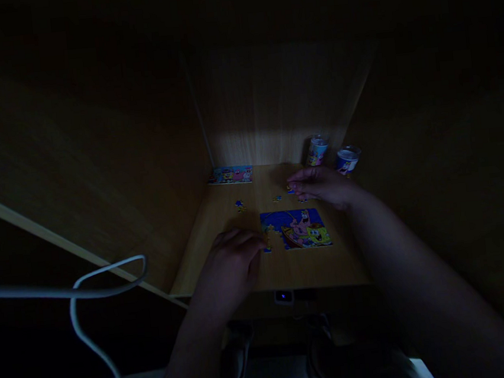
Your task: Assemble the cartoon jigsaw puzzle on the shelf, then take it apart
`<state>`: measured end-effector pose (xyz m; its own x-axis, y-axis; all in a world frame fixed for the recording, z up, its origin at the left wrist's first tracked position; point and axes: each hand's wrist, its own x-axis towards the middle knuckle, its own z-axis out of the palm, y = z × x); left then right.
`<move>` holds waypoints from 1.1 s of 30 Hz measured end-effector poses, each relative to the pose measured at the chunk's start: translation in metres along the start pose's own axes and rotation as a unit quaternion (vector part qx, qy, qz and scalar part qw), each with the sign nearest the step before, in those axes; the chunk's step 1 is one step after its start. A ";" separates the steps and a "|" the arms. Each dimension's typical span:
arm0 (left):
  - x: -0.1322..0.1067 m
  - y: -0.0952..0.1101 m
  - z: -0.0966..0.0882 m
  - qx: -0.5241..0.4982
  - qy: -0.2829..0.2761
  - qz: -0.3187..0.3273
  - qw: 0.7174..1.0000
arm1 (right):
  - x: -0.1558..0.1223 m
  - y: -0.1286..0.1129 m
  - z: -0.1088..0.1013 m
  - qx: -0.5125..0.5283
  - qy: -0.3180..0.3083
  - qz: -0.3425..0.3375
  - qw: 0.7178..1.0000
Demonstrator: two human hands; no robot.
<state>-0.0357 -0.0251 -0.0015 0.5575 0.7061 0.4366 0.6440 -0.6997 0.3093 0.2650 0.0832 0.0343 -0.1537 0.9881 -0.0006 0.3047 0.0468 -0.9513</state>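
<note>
Blue fills most of the puzzle (305, 238) on the wooden board (304, 270) in front of me, with SpongeBob at its right and a pink starfish beside him. A jagged gap of bare wood opens in its lower left. My left hand (232, 259) is curled, fingertips at the puzzle's left edge; I cannot tell whether they grip anything. My right hand (325, 188) is narrow, thumb and fingers drawn together at a blue-and-yellow piece (290, 189); I cannot tell whether I hold it or it lies behind them. More pieces (277, 198) lie beyond the puzzle. At the back left is a SpongeBob picture (232, 175). 2 jars (317, 152) stand at the back right, their cartoon labels too dark to read.
</note>
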 end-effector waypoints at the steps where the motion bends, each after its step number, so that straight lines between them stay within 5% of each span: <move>1: 0.000 0.000 0.000 -0.001 0.000 0.000 1.000 | 0.000 -0.001 0.001 0.010 -0.001 0.002 1.000; 7: 0.000 -0.001 0.001 -0.001 -0.003 -0.004 1.000 | -0.002 -0.005 0.003 0.042 -0.039 0.022 0.998; 13: -0.002 -0.003 0.001 -0.003 -0.004 0.024 1.000 | -0.008 -0.009 0.005 -0.035 -0.109 -0.018 0.993; 22: -0.004 -0.007 0.003 -0.020 -0.007 0.040 0.999 | -0.019 -0.015 0.034 -0.071 -0.360 0.037 0.930; 33: -0.001 -0.004 0.001 -0.024 -0.015 0.041 0.999 | -0.018 -0.015 0.046 -0.087 -0.390 0.029 0.916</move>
<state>-0.0387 -0.0226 -0.0040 0.6239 0.6479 0.4370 0.5689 -0.7599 0.3144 0.2200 0.0585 0.0347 -0.7379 0.5868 -0.3336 0.4675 0.0878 -0.8797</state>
